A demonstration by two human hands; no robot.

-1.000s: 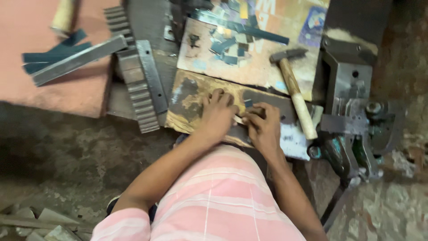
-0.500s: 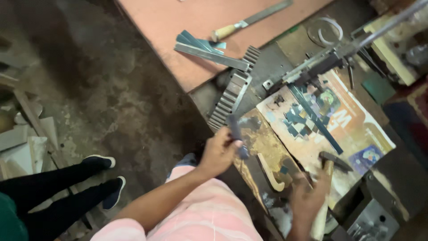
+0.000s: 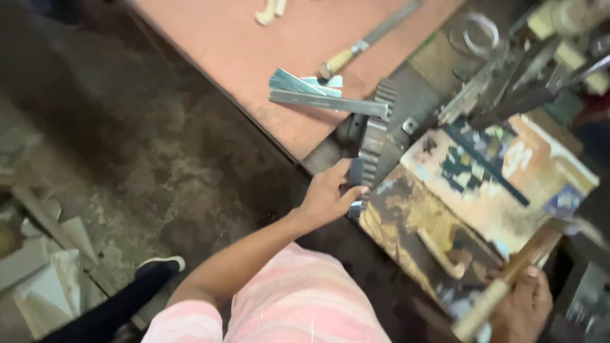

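Observation:
My left hand (image 3: 327, 194) grips a short dark metal piece (image 3: 356, 185) upright at the near edge of the workbench, beside a toothed metal rack (image 3: 375, 136). At the lower right, my right hand (image 3: 524, 308) is closed around the wooden handle of a hammer (image 3: 508, 282), which points up and to the right; its head is blurred. A worn, stained printed sheet (image 3: 483, 184) covers the bench between both hands, with small dark metal bits lying on it.
A reddish board (image 3: 254, 57) carries a flat metal bar (image 3: 327, 101), bluish strips (image 3: 298, 81) and a wooden-handled file (image 3: 368, 41). Dark machine parts (image 3: 527, 76) stand at the upper right. Dirty floor, scrap pieces (image 3: 38, 260) and another person's dark shoe (image 3: 159, 265) lie left.
Both hands were together on the small piece on the sheet. The left hand has lifted the piece toward the bench edge; the right has picked up the hammer. The view has swung left.

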